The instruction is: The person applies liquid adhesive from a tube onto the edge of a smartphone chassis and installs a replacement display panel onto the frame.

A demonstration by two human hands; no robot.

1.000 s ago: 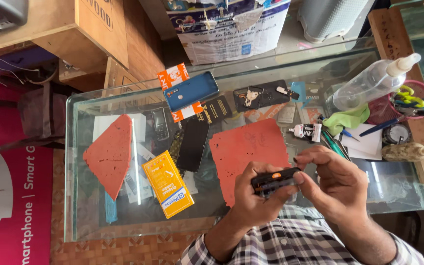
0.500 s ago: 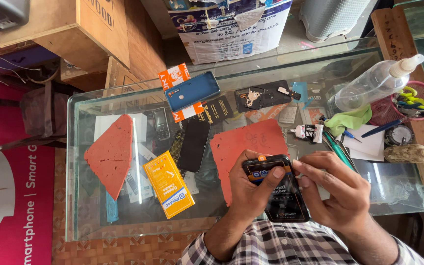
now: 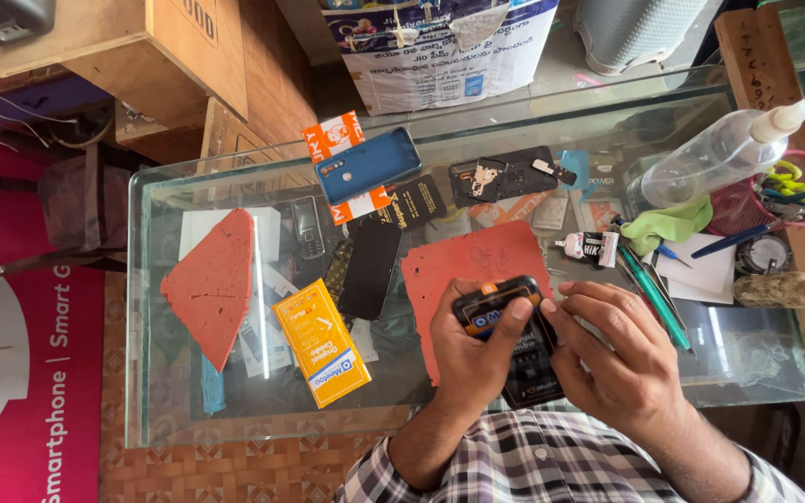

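My left hand [image 3: 470,359] grips a small black phone battery [image 3: 496,305] with an orange and blue label, thumb across its face. My right hand [image 3: 619,359] touches the battery's right edge with its fingertips. Both hands hover above a black phone [image 3: 530,373] lying on a red rubber mat [image 3: 482,265] on the glass counter [image 3: 235,424]. A small glue tube [image 3: 587,247] lies just beyond my right fingers.
On the counter lie a second red mat [image 3: 211,284], a yellow box [image 3: 321,342], a black phone panel [image 3: 371,268], a blue phone [image 3: 368,165], an opened phone back [image 3: 502,175], a spray bottle [image 3: 715,154], a green cloth [image 3: 668,226] and pens [image 3: 652,289]. Cardboard boxes [image 3: 132,42] stand behind.
The hands have turned the battery from edge-on to face-up and lifted it slightly toward the mat's middle. The black phone under them has come into sight.
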